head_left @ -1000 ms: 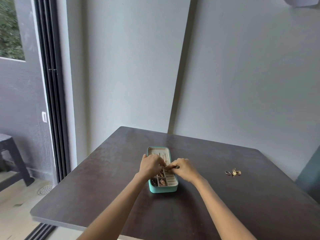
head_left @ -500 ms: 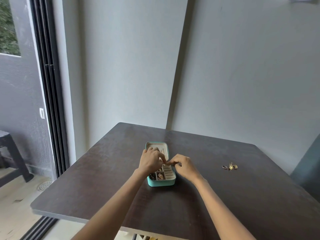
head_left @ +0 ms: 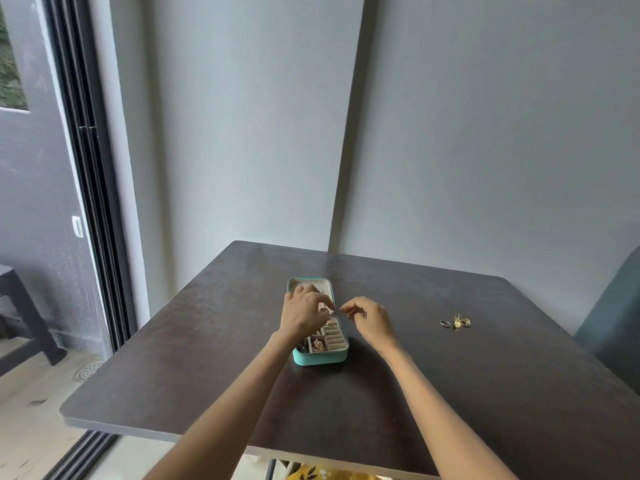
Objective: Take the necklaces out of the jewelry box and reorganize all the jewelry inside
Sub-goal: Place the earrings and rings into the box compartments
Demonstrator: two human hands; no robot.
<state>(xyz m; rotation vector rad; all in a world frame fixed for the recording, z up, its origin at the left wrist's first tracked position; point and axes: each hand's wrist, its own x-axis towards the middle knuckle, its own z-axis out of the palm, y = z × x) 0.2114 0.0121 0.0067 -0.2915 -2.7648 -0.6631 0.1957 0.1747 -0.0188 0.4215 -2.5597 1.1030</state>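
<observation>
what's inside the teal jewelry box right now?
The jewelry box shows gold pieces in near-left compartments and cream ring rolls beside them. The left hand covers the middle; nothing is discernible there.

Both my forearms are bare from the lower frame edge to the wrist; no sleeve, cuff or glove covers them. My left hand (head_left: 304,311) carries no visible ring, watch or bracelet. My right hand (head_left: 370,318) is likewise unadorned, with a bare wrist. The nails are too small to tell any polish. Between my forearms, at the bottom edge, a yellow patterned fabric (head_left: 325,474) shows; whether it is my garment cannot be told.
</observation>
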